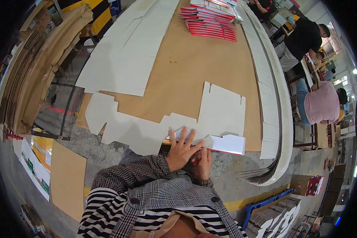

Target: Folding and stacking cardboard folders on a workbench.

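Two hands are being pressed on a white carton blank (222, 115) at the surface (186, 67) edge: left hand (181, 150) fingers splayed flat, right hand (203, 162) fingers curled against its folded flap (227, 143).

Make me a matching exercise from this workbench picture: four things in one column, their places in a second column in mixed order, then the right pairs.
Things:
1. left hand
2. red-edged stack
3. long row of white sheets
4. brown cardboard stack

Places:
A. leaning at the far left
B. far end of the table
C. flat on the white carton blank, fingers spread
D. along the table's right edge

Pairs: 1-C, 2-B, 3-D, 4-A
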A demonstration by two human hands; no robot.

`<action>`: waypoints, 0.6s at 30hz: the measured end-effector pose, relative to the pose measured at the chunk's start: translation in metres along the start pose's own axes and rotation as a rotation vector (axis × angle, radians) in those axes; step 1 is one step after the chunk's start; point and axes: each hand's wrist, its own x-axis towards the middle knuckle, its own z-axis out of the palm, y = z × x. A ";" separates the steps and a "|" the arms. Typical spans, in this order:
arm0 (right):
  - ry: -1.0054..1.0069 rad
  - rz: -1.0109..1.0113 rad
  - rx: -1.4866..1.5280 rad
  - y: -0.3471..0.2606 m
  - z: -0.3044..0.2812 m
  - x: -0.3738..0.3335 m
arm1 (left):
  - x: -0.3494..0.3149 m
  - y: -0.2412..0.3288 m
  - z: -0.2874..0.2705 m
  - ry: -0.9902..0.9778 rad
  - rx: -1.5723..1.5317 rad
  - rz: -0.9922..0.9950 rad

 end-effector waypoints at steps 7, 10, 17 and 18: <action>0.237 -0.678 -0.378 -0.002 0.000 0.020 | 0.000 0.000 -0.015 -0.042 -0.329 -0.048; 0.339 -1.178 -1.148 -0.029 0.011 0.020 | -0.002 -0.005 -0.015 0.071 -0.635 -0.184; -0.467 -0.992 -1.182 -0.046 0.016 0.052 | -0.026 -0.013 -0.055 -0.283 -0.479 -0.003; -0.557 -0.950 -1.159 -0.049 0.010 0.058 | -0.035 -0.020 -0.058 -0.318 -0.675 -0.112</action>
